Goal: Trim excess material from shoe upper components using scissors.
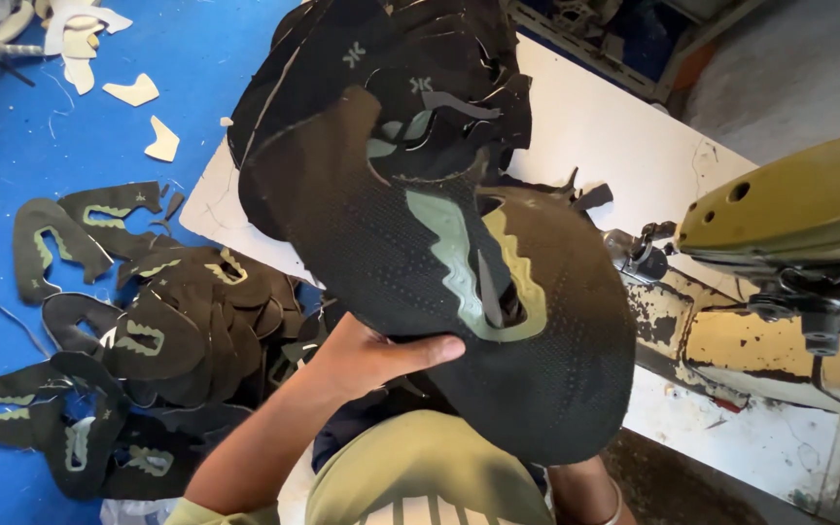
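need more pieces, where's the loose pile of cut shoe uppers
In the head view, the pile of cut uppers lies lower left on the blue floor, beside the left hand.

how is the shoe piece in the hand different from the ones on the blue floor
The held shoe piece is lifted and curved, gripped at its edge by the left hand; the floor pieces lie flat and loose in an overlapping heap. The held one fills much of the view, while the floor ones look smaller, being farther off. Both are dark mesh with pale green trim around a cut-out.
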